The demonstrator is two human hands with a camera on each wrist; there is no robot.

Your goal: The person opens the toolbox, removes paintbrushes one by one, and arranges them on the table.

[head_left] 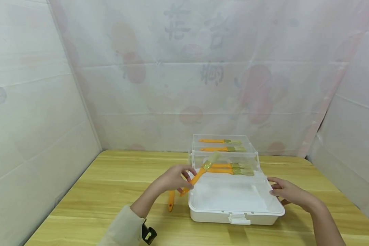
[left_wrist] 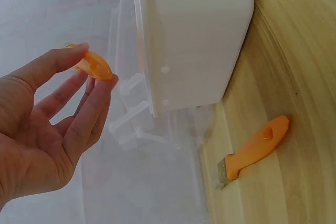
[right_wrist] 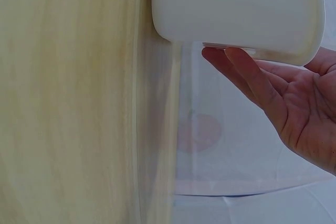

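Left hand [head_left: 172, 179] pinched an orange-handled flat brush [head_left: 200, 172] over the white plastic tiered storage box [head_left: 233, 201] on the wooden surface [head_left: 110, 191]; right hand [head_left: 290, 194], fingers straight, touched the box's side. Loose fingertip pinch could let the brush slip onto the surface.

Bright diffuse light, soft shadows, wrist views blurry.

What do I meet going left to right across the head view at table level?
Left hand pinching a brush → loose brush on the table → white box → right hand at the box's right side.
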